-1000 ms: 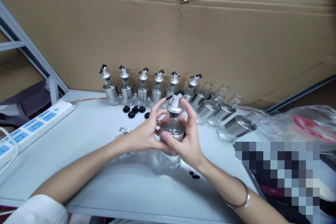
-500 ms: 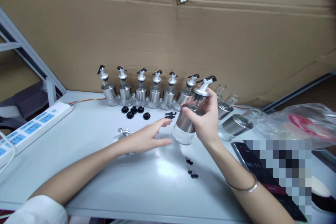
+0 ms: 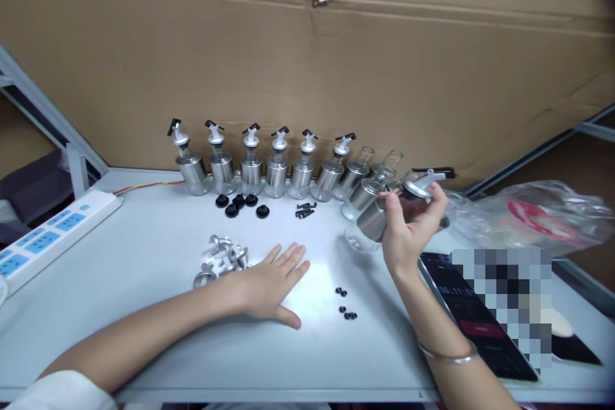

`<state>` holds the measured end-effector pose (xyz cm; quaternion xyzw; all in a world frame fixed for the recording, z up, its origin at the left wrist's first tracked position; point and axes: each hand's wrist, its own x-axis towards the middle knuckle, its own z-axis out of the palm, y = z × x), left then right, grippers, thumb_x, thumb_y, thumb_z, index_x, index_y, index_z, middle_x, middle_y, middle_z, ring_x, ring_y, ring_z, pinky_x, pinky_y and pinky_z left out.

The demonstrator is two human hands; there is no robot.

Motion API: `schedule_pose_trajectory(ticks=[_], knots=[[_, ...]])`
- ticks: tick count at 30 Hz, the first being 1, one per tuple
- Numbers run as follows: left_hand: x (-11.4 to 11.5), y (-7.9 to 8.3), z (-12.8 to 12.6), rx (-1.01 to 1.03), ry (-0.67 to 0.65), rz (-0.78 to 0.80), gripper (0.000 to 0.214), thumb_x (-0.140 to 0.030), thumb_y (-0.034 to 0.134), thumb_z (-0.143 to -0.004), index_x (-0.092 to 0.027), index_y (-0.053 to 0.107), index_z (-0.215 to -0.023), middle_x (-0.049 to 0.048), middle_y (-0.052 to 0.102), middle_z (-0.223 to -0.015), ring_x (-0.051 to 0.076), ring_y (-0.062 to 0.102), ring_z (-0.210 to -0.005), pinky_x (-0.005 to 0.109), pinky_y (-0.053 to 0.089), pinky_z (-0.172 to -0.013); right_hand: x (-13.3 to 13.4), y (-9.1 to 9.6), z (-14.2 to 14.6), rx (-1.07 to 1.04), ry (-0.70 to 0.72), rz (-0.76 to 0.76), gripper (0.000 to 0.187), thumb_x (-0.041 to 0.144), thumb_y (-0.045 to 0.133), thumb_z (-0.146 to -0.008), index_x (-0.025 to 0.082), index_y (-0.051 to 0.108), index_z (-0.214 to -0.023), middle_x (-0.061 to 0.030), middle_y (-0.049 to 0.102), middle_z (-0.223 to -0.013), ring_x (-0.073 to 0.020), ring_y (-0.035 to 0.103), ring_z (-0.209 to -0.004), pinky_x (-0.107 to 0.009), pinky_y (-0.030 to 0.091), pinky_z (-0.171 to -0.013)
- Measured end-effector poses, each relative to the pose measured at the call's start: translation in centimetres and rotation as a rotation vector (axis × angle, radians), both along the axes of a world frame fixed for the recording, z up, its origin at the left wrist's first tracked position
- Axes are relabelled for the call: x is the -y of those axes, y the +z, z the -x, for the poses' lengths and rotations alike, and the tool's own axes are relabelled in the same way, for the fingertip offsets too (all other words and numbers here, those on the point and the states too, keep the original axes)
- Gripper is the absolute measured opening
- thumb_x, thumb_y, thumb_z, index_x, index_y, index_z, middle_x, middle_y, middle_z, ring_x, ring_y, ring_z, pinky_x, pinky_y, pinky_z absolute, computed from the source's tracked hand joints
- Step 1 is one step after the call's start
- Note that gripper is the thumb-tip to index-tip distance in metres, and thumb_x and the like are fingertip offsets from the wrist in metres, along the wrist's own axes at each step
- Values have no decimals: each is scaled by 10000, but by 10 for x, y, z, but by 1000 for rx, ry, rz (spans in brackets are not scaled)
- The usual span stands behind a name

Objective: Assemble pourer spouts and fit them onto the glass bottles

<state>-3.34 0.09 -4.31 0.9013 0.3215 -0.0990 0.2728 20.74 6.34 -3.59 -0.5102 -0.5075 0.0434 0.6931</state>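
Note:
My right hand (image 3: 413, 224) is wrapped round a glass oil bottle (image 3: 372, 219) with a steel sleeve and a silver pour spout (image 3: 425, 184) topped by a black lever. The bottle is tilted, its base to the lower left and spout to the upper right; my fingers cover part of it. My left hand (image 3: 273, 282) is open over the table, palm down with fingers spread and nothing in it. Beside its wrist lies a pile of silver spout parts (image 3: 230, 256). Small black plugs (image 3: 350, 316) lie between my hands.
Along the cardboard wall stands a row of spouted bottles (image 3: 276, 173), with bottles without spouts (image 3: 355, 173) at its right. Black stoppers (image 3: 262, 211) and black levers (image 3: 305, 209) lie in front. A power strip (image 3: 57, 237) is left; a phone (image 3: 475, 314) and plastic bag (image 3: 533, 218) are right.
My right hand has carried the spouted bottle rightward, and it now leans further over. My left hand has moved away from the bottle, down toward the table, with its fingers spread.

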Motion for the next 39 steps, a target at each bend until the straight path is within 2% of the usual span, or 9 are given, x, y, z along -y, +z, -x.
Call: schedule_pose_trajectory(ticks=[4,11,19,23,26,29,31,33,39], knots=[[0,-2,0,7,-8,-4,923,-595,503,-869,-40,134,-1507,231,-16,-1564,314,-62,-1468,518,67,-1199,-5,-8,-9,-23,-53,14,558,487,631,-793,216,457,-1249,-78,569,-1055,-223,609,-883,-470,493,-872],[-1,-1,1,-3,-13,6,927,-602,495,-870,-41,126,-1509,223,-28,-1569,319,-64,-1469,521,68,-1198,-6,-18,-12,65,64,110,508,507,627,-798,201,511,-1186,-81,644,-997,-237,637,-875,-459,480,-880],[-1,3,1,0,1,41,953,-592,542,-849,-44,126,-1508,226,-39,-1562,313,-74,-1467,520,51,-1196,-2,-16,-2,207,181,131,407,472,584,-840,193,484,-1119,-71,659,-909,-238,625,-845,-432,471,-846],[-2,2,1,10,0,49,967,-595,550,-844,-37,121,-1506,226,-46,-1560,315,-80,-1465,522,45,-1197,-4,-15,-6,316,133,70,415,537,461,-888,184,559,-1081,-109,627,-1012,-279,569,-1004,-490,418,-928],[-2,1,1,15,-2,48,972,-593,552,-845,-25,119,-1504,231,-55,-1559,317,-88,-1463,517,36,-1198,-8,-13,-14,257,92,-23,473,506,286,-953,192,564,-1171,-126,590,-1166,-287,535,-1136,-501,416,-960],[-2,2,1,2,-6,44,962,-598,532,-853,-38,106,-1509,224,-62,-1560,311,-95,-1464,513,29,-1198,-14,-8,-23,260,78,-23,399,382,384,-948,227,507,-1294,-111,506,-1372,-262,464,-1292,-488,381,-1039],[-2,2,0,-13,-7,44,955,-598,523,-858,-48,96,-1512,219,-66,-1562,306,-101,-1464,508,26,-1198,-20,-3,-28,342,79,23,396,318,428,-925,227,513,-1301,-108,474,-1424,-253,415,-1349,-499,318,-1099],[-2,3,0,-20,-10,46,961,-600,525,-857,-47,91,-1511,219,-72,-1563,302,-109,-1463,505,19,-1198,-25,0,-31,400,103,67,385,281,416,-915,218,537,-1275,-116,485,-1416,-248,426,-1343,-505,307,-1109],[-1,0,0,6,-2,48,941,-587,525,-861,-40,117,-1509,231,-64,-1556,311,-103,-1461,520,30,-1196,-28,6,-30,283,55,49,248,240,599,-785,208,644,-1026,-101,587,-1158,-253,566,-1112,-430,511,-878]])
